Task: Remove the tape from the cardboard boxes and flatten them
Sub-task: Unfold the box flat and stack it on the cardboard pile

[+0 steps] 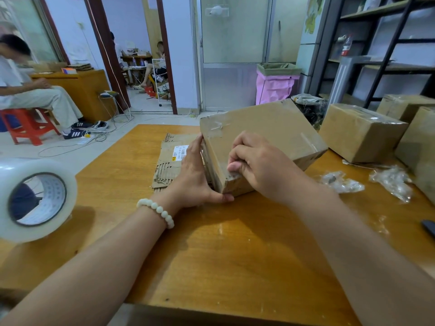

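A brown cardboard box [263,137] sits tilted at the centre of the frame. Its near corner rests on a glossy orange wooden table [235,255], and its matte faces are scuffed and crossed by shiny strips. It partly overlaps a stack of flattened cardboard [169,161] with ragged, corrugated edges and a white label.

The left hand [195,175] braces the box. Its fingers lie straight and flat against the left face, and the thumb stretches along the bottom of the near corner. A bracelet of round white beads [156,209] circles the wrist. The right hand [256,163] comes in from the lower right with its fingers curled tight. The fingertips and thumb pinch at the greyish clear tape [231,178] on the box's near corner.

At the left edge, a fat translucent tape roll [35,198] stands on its side, blurred. At right centre, crinkled wads of peeled tape [341,182] lie on the wood. Behind them stand more sealed boxes [360,132], rectangular and taped along their tops.
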Available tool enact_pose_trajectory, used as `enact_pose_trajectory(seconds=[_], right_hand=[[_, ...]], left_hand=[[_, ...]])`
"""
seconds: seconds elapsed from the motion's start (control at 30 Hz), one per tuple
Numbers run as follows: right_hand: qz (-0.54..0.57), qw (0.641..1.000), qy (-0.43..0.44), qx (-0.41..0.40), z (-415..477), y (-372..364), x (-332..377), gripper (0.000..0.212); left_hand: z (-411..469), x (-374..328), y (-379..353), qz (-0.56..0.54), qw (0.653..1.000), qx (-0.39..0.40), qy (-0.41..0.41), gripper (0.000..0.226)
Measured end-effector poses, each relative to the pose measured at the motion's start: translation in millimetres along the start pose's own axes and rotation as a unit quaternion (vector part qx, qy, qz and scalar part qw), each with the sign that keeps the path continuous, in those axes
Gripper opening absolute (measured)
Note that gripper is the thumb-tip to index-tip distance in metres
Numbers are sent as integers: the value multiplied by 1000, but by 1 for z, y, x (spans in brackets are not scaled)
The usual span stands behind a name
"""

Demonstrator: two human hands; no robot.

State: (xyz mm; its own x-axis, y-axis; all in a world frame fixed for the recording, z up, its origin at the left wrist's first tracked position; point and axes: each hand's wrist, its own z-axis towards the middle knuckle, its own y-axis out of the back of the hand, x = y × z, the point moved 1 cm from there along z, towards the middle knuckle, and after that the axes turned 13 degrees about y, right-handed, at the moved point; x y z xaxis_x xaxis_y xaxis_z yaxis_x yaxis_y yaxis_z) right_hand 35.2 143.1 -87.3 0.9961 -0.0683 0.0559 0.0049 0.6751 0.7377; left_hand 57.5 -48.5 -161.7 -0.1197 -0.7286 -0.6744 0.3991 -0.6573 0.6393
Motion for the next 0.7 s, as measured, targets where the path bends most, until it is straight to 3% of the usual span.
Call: enact_pose_trajectory(seconds=[0.2,0.33,0.5,0.7], right_hand=[[26,999,30,-31,-3,3,-3,17],[-28,997,52,-41,-2,-2,-3,28],[-45,998,32,-10,-2,-9,0,32],[89,996,-29,-3,-5,0,-2,11]], left_hand=[[0,0,-2,-34,999,17,10,140],[0,-1,-1,-41,999,17,12,139],[0,1,-1,-41,999,23,21,146],[0,-1,0,-51,997,40,46,144]])
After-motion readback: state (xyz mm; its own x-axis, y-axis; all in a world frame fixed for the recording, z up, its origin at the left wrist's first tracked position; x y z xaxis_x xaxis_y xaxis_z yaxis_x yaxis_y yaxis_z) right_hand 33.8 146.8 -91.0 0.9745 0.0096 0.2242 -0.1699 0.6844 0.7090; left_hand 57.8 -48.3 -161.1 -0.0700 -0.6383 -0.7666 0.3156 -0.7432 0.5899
